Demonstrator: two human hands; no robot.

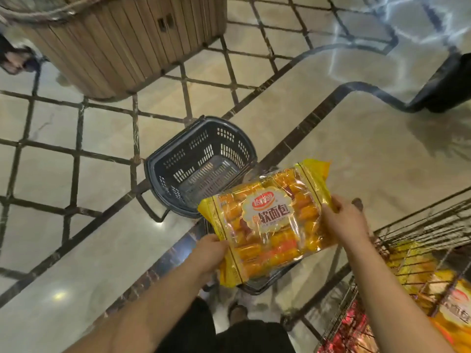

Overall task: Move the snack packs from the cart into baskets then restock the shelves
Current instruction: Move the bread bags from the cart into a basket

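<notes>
The left hand point(211, 253) and right hand point(344, 220) grip the snack pack point(270, 225) by its ends, long axis roughly left-right; the basket point(216, 138) lies just beyond, leftward.

Basket point(204, 146) on floor point(76, 250) ahead, pack point(270, 220) nearer, cart point(418, 226) at right.

Retail shop floor, supermarket type.
Indicated by wire shopping cart point(420, 226) loaded with packaged snacks point(448, 301), plastic hand basket point(198, 146) on polished tiled floor point(331, 149), slatted wooden display stand point(122, 47).
</notes>
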